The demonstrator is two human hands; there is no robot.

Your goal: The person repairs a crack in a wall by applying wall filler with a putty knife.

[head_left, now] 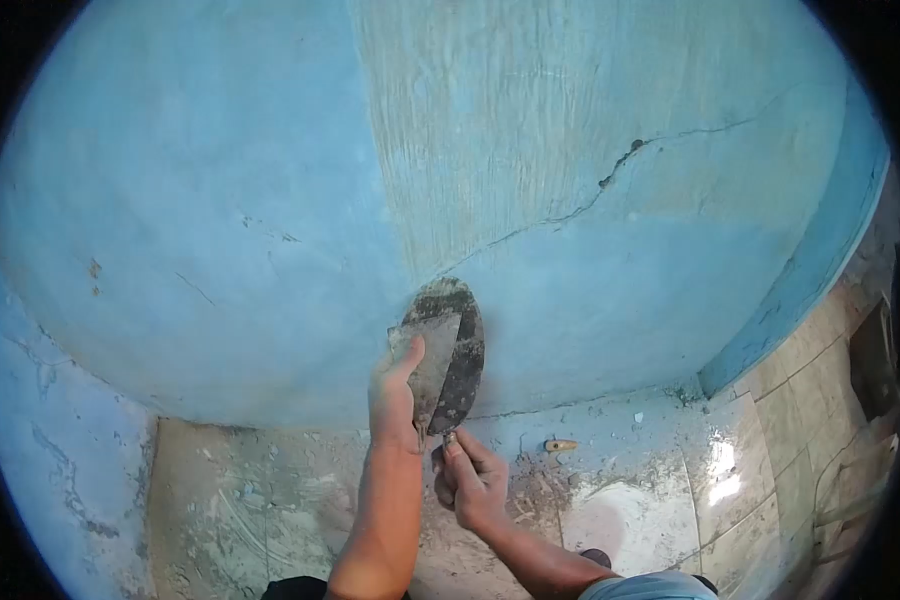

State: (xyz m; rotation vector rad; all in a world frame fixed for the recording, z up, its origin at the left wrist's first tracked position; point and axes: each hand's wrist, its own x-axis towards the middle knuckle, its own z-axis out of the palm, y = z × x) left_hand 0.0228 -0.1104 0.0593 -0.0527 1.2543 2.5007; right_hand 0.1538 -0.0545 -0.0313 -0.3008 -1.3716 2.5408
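Observation:
My left hand (395, 395) is closed around a grey, tapered metal blade (432, 350), like a scraper's, with its thumb pressed flat on the face. A narrow metal tang juts from the blade's lower end. Behind it, and overlapping it, stands a dark oval trowel (467, 365) smeared with pale residue. My right hand (473, 480) pinches the trowel's lower end; its handle is mostly hidden by the fingers. Both tools are held upright, close to the blue wall (570, 310).
A long crack (580, 208) with small holes crosses the wall, through a patch of scraped, streaked paint. On the dusty tiled floor (300, 500) lies a short wooden piece (560, 445) amid chips. A dark panel (873, 360) stands at far right.

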